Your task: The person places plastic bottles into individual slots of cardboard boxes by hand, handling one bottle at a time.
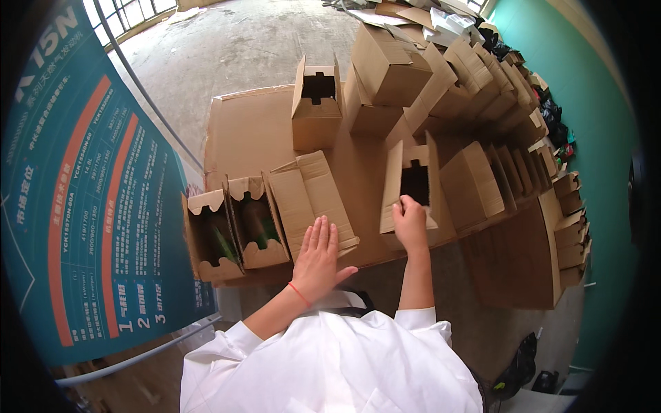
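Observation:
My left hand [317, 256] lies flat with its fingers stretched out on a cardboard box [310, 189], whose top flaps are folded down. To its right, my right hand [411, 221] pinches the near edge of an open cardboard box [394, 182]. That box's side flaps stand up, and its inside is dark. Left of the folded-down box stand two open boxes, an outer one [204, 203] and an inner one [249, 186]. Something green and rounded shows inside each of those, too shaded to name.
The boxes stand on a cardboard-covered surface [237, 134]. Another open box [316, 127] is at its far side. Several more boxes [391, 62] crowd the right and back. A tall blue banner [82, 199] rises at the left; a black bag [520, 365] lies on the floor at lower right.

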